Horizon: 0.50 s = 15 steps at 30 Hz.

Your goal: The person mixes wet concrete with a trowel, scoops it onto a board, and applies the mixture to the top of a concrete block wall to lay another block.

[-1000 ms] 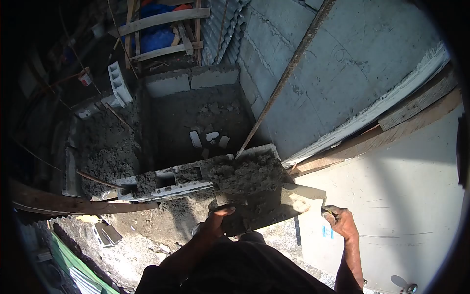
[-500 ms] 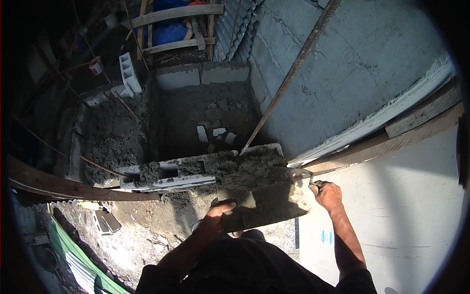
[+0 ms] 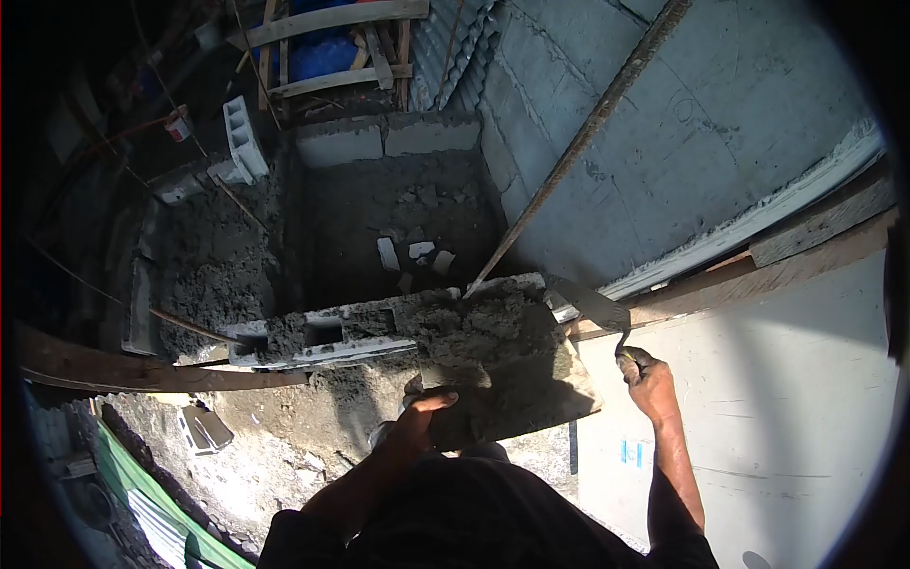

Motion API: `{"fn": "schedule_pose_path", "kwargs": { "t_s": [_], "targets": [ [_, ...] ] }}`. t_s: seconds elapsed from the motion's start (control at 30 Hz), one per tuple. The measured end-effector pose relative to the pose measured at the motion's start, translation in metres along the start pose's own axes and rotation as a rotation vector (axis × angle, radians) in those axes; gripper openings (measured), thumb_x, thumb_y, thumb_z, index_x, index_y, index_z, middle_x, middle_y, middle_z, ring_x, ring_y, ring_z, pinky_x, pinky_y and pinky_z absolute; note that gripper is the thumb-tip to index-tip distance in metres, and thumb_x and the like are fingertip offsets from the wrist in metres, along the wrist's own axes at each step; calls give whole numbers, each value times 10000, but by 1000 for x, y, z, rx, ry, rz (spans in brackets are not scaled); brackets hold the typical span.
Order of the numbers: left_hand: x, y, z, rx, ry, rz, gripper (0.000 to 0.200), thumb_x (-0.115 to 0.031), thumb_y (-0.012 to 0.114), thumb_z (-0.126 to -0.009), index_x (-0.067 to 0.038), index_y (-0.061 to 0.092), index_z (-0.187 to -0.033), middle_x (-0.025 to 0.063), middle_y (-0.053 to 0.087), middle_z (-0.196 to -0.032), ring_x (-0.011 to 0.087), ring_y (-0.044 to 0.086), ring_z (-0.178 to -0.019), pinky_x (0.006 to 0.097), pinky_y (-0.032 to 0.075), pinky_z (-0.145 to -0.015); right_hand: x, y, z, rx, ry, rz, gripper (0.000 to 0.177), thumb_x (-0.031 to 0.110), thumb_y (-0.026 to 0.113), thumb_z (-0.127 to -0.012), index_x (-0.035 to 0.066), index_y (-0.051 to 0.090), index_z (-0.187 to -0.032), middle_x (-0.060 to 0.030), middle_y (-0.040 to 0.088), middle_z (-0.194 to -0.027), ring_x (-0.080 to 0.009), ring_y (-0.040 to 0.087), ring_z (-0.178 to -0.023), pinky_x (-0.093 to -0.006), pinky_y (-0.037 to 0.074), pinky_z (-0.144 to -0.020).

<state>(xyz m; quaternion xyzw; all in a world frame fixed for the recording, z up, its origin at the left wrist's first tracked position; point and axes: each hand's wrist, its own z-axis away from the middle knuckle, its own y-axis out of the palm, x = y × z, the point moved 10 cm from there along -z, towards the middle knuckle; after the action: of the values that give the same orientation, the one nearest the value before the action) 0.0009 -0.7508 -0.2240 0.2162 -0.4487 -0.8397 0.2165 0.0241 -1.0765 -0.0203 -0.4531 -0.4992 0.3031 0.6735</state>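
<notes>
My left hand [image 3: 417, 424] grips the near left edge of a flat mortar board [image 3: 531, 403], thumb on top. The board is smeared with wet mortar and sits against the near side of a low hollow-block wall [image 3: 355, 353]. Grey mortar [image 3: 483, 322] is heaped on the wall's right end, around the foot of a rusty steel bar [image 3: 578, 142]. My right hand [image 3: 652, 389] is closed around the handle of a trowel [image 3: 595, 305]. The trowel's blade points up and left, just right of the wall's end, beside the large grey wall.
A tall grey wall [image 3: 682, 142] rises on the right, above a pale panel [image 3: 758, 398]. A loose hollow block [image 3: 245, 142] stands at the back left. Broken block pieces [image 3: 420, 249] lie inside the enclosure. Thin bars stick up at left, and a wooden plank [image 3: 161, 375] runs there.
My right hand has moved slightly right and toward me. The trowel blade has come away from the mortar at the wall's end and swung right. My left hand keeps its hold on the board.
</notes>
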Motion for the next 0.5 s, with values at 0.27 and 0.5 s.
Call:
{"fn": "schedule_pose_path", "kwargs": {
  "t_s": [0.27,0.5],
  "targets": [
    [21,-33,-8,-89,-132,73,403,-152,560,-931,23,539,-1294,186,636,-1217,319,644,-1088,479,520,-956,65,16,15,234,-154,93,251,293,705,-863,124,741,-1045,-128,727,-987,-317,693,-899,-377,548,-789],
    [14,-31,-3,-65,-99,-26,400,-157,619,-912,21,548,-1263,158,661,-1140,294,667,-1020,447,543,-910,18,62,0,119,-103,332,287,340,681,-876,59,738,-870,-180,705,-799,-353,693,-759,-413,553,-722]
  ]
}}
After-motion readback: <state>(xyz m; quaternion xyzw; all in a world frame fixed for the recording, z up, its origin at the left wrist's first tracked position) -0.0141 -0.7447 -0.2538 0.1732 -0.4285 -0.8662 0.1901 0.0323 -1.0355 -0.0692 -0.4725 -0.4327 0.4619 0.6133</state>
